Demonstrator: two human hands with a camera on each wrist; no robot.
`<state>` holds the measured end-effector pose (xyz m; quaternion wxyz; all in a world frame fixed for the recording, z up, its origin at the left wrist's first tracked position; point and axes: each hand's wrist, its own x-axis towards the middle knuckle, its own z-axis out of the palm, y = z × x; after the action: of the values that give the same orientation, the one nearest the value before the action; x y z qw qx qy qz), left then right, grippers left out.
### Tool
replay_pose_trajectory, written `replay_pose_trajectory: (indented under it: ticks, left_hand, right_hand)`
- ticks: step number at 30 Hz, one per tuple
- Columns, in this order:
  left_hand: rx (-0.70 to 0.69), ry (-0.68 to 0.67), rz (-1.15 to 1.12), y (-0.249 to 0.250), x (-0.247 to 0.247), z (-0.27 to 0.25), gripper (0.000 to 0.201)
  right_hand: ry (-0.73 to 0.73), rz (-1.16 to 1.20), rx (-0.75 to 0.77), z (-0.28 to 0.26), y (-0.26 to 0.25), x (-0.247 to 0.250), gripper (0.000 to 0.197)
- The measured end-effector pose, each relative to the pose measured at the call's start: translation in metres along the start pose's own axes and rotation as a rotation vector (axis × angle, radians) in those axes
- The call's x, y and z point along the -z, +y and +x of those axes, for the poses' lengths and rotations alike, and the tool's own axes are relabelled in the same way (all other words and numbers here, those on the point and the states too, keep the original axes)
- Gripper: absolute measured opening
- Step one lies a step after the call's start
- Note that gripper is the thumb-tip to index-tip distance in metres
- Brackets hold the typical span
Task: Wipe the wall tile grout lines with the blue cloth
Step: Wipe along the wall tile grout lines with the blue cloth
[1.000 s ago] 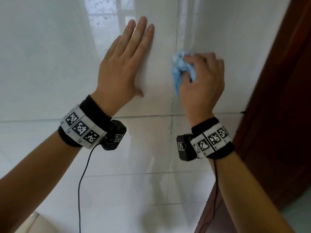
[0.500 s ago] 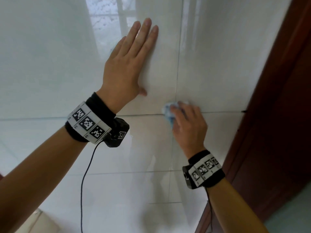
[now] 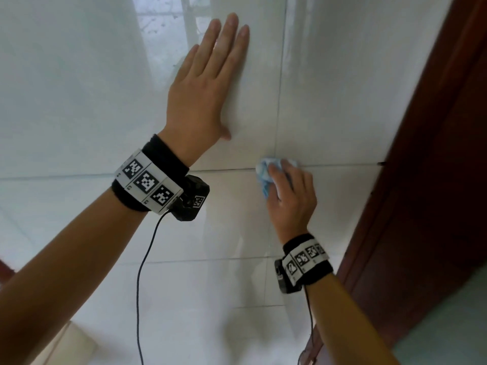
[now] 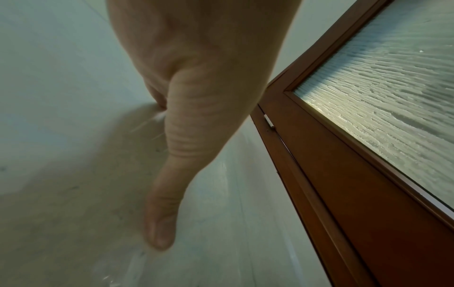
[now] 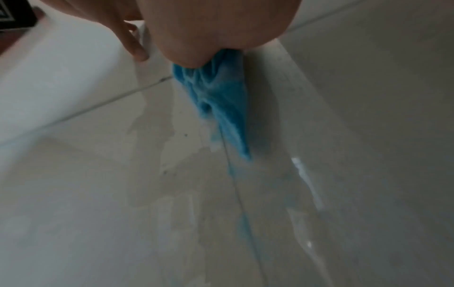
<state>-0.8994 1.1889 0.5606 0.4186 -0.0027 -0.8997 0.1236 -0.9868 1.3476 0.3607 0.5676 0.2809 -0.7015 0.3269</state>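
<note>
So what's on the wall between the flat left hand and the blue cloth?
Only bare white tile in the head view: the left hand lies flat above, and the right hand grips the blue cloth at the grout crossing.

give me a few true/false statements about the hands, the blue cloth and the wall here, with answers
1. The right hand holds the bunched blue cloth against the wall. True.
2. The left hand grips a spray bottle. False: it lies flat on a white tile, holding nothing.
3. The cloth sits where a vertical grout line meets a horizontal one. True.
4. A brown wooden door frame stands to the left of both hands. False: it is on the right.
5. The cloth is red. False: it is blue.
</note>
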Motion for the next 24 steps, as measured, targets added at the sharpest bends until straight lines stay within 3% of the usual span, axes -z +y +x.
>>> replay_pose_trajectory:
  ticks: [6, 10, 14, 18, 21, 24]
  left_hand:
    - [-0.007, -0.006, -0.023, -0.001, 0.004, -0.002, 0.163]
    - [0.062, 0.052, -0.063, -0.003, 0.000, -0.016, 0.156]
    - [0.124, 0.108, -0.042, -0.013, -0.007, -0.052, 0.135]
    - [0.243, 0.160, -0.051, -0.038, -0.008, -0.083, 0.115]
    - [0.325, 0.153, -0.060, -0.057, -0.012, -0.091, 0.096]
    - [0.312, 0.110, -0.087, -0.067, -0.016, -0.094, 0.083]
  right_hand:
    - [-0.105, 0.032, -0.103, 0.002, -0.001, 0.017, 0.024]
    - [0.106, 0.141, -0.412, 0.020, 0.009, 0.028, 0.028]
    - [0.129, 0.114, -0.537, 0.024, 0.004, 0.021, 0.033]
    - [0.122, 0.119, -0.529, 0.009, -0.026, 0.001, 0.030]
    - [0.122, 0.157, -0.427, 0.003, -0.065, -0.020, 0.022]
    - [-0.066, 0.142, -0.267, -0.005, -0.115, -0.040, 0.027]
